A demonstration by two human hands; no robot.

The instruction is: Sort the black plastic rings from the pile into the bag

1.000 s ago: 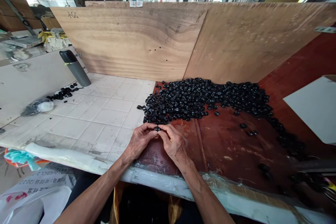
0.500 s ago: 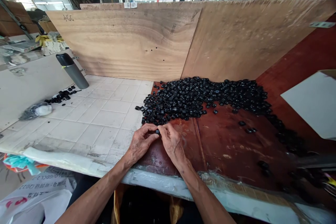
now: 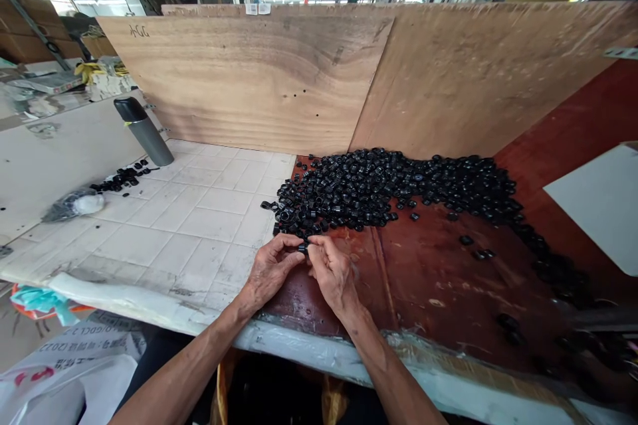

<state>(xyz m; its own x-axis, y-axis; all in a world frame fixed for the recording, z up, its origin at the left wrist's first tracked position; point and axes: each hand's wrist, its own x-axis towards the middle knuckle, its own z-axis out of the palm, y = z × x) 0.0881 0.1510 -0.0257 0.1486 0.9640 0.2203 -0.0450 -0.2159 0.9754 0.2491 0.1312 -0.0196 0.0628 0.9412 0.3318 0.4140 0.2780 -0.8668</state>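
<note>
Between the fingertips of my left hand (image 3: 270,268) is a small black plastic part (image 3: 302,248), pinched by thumb and forefinger. My right hand (image 3: 331,273) meets it from the other side, its fingers closed at the part's edge; whether they grip the same part or another small one is hidden. Both hands are just above the near side of the dark red board (image 3: 363,279). Right behind the fingertips begins a large heap of small black ring-like parts (image 3: 359,186), spread along the back of the board.
A plywood panel (image 3: 249,80) closes off the back. On the white tiled surface (image 3: 194,226) at left are a grey bottle (image 3: 149,139), a clear bag (image 3: 72,204) and scattered black bits (image 3: 122,179). A white box (image 3: 598,206) is at right; loose black parts (image 3: 483,254) lie nearby.
The camera view has shifted slightly. My right hand's fingers have changed their pose at the small part, more curled now, while my left hand keeps its pinch.
</note>
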